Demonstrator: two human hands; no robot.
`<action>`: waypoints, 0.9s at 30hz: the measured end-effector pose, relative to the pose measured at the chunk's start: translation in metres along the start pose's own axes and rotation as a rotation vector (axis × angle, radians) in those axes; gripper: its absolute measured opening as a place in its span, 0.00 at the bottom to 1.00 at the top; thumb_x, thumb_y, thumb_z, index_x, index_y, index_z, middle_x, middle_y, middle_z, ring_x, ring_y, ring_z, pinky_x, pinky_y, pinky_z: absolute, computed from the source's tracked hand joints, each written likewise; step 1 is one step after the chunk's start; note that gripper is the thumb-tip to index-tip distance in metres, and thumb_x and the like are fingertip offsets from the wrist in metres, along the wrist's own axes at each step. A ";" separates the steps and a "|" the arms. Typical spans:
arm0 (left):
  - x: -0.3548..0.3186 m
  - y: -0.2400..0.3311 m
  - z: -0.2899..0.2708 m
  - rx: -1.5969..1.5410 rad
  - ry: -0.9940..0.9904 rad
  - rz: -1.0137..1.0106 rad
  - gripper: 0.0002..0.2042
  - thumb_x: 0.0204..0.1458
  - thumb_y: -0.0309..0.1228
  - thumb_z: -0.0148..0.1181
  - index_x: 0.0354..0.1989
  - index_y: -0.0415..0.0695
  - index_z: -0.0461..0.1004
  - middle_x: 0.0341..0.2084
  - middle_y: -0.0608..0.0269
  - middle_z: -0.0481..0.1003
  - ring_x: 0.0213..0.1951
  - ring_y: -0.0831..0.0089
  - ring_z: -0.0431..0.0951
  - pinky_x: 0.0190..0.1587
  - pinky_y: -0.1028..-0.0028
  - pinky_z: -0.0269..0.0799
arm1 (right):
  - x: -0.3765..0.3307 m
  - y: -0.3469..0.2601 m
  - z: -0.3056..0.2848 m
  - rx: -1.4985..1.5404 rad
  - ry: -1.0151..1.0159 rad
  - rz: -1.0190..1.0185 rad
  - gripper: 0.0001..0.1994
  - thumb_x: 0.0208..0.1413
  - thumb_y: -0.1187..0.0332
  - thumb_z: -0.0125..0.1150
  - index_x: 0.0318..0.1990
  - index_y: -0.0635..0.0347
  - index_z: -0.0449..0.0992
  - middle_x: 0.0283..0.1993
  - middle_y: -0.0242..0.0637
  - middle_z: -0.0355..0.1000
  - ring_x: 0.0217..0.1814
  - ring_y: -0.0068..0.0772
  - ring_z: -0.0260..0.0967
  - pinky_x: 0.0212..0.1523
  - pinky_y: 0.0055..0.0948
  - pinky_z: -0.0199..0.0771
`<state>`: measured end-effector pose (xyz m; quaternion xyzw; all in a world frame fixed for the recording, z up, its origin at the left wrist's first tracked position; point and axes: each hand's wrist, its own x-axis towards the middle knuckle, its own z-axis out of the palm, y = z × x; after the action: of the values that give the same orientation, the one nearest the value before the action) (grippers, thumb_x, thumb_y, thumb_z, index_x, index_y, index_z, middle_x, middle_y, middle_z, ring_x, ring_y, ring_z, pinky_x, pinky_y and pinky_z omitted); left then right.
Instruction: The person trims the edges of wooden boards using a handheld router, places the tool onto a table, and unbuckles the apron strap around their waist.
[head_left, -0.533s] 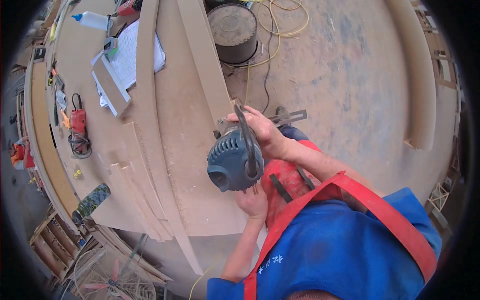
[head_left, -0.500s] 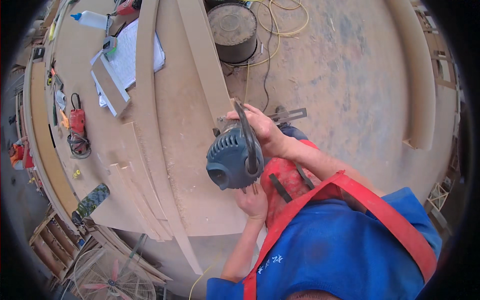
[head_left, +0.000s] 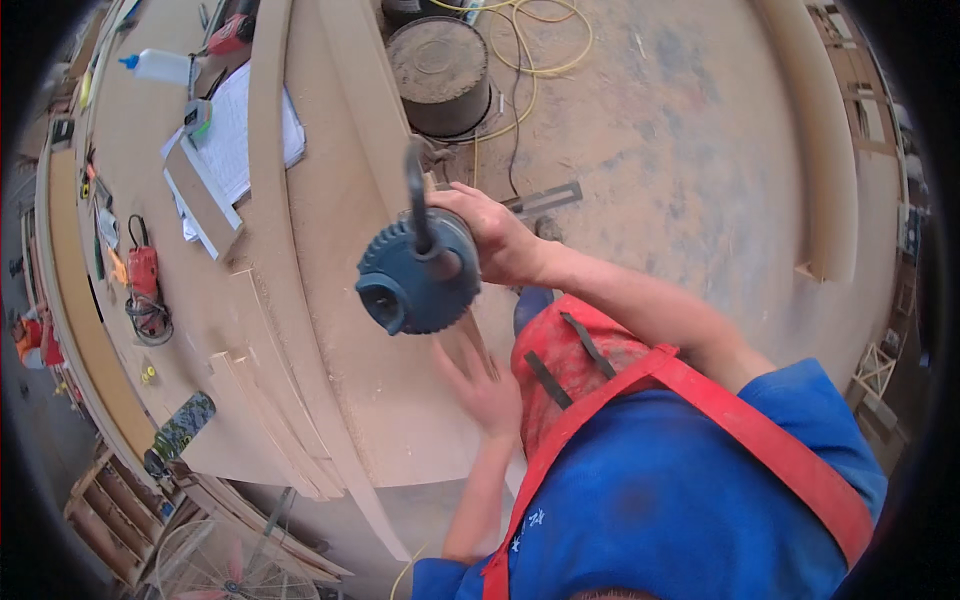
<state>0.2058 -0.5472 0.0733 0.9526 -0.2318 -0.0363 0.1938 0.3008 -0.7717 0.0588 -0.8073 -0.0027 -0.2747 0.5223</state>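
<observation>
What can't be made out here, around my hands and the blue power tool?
All in the head view:
Blue ribbed power tool: its housing hides the underside.
Right hand: some fingers hidden behind the tool.
Left hand: fingers smeared by blur.
Round wire-caged fan with pink blades: cut off by the lower edge.
White paper sheets: any print too small to read.

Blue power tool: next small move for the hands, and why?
Probably ease the left hand slightly back toward the body, clear of the blue power tool. Its spread fingers look close to the tool's near side, by a wood strip, while only the right hand grips the tool. Whether it is running can't be told.
</observation>
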 end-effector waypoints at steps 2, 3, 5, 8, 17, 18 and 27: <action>0.031 0.002 0.007 -0.010 0.021 -0.013 0.31 0.48 0.21 0.62 0.66 0.41 0.71 0.69 0.33 0.61 0.66 0.34 0.68 0.64 0.52 0.71 | -0.001 -0.002 0.003 0.035 0.002 0.040 0.40 0.31 0.67 0.84 0.58 0.56 0.72 0.55 0.39 0.75 0.58 0.50 0.74 0.63 0.48 0.68; 0.041 0.002 0.012 -0.017 0.034 -0.010 0.33 0.48 0.21 0.62 0.68 0.43 0.70 0.69 0.33 0.61 0.65 0.34 0.68 0.64 0.52 0.70 | 0.000 -0.003 0.002 0.073 -0.010 0.074 0.39 0.32 0.66 0.84 0.58 0.56 0.72 0.55 0.39 0.75 0.57 0.50 0.74 0.62 0.48 0.68; 0.044 0.002 0.018 -0.020 0.044 0.006 0.34 0.48 0.21 0.63 0.70 0.44 0.68 0.69 0.33 0.61 0.65 0.34 0.68 0.64 0.52 0.70 | 0.001 -0.004 -0.003 0.082 0.006 0.079 0.38 0.33 0.66 0.83 0.57 0.57 0.72 0.54 0.40 0.75 0.57 0.50 0.75 0.63 0.49 0.68; 0.040 0.003 0.016 -0.041 0.042 0.041 0.35 0.47 0.19 0.62 0.70 0.47 0.68 0.69 0.32 0.61 0.65 0.34 0.68 0.64 0.52 0.69 | -0.011 -0.002 -0.002 0.033 0.024 0.063 0.37 0.33 0.66 0.82 0.56 0.56 0.72 0.52 0.40 0.77 0.57 0.48 0.76 0.63 0.53 0.69; -0.001 0.000 0.012 -0.013 -0.013 0.055 0.39 0.46 0.19 0.61 0.73 0.51 0.66 0.68 0.30 0.62 0.64 0.34 0.69 0.61 0.53 0.72 | -0.042 -0.030 -0.009 -0.005 0.004 0.151 0.40 0.35 0.62 0.83 0.60 0.52 0.67 0.56 0.36 0.76 0.61 0.45 0.75 0.68 0.65 0.64; 0.001 0.003 0.012 -0.018 -0.021 0.048 0.39 0.46 0.20 0.61 0.73 0.51 0.66 0.69 0.30 0.61 0.64 0.34 0.69 0.60 0.53 0.73 | -0.041 -0.030 -0.010 -0.012 0.007 0.151 0.40 0.35 0.62 0.83 0.60 0.52 0.67 0.56 0.36 0.76 0.62 0.46 0.75 0.68 0.66 0.63; 0.002 0.003 0.010 0.040 -0.022 0.046 0.33 0.46 0.21 0.60 0.68 0.42 0.71 0.70 0.31 0.60 0.66 0.34 0.67 0.62 0.53 0.71 | -0.010 -0.003 -0.017 -0.005 0.004 0.111 0.42 0.31 0.65 0.85 0.59 0.53 0.70 0.55 0.38 0.76 0.62 0.46 0.74 0.67 0.59 0.65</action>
<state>0.2050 -0.5537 0.0656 0.9502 -0.2566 -0.0374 0.1728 0.2838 -0.7819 0.0618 -0.8069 0.0438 -0.2468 0.5349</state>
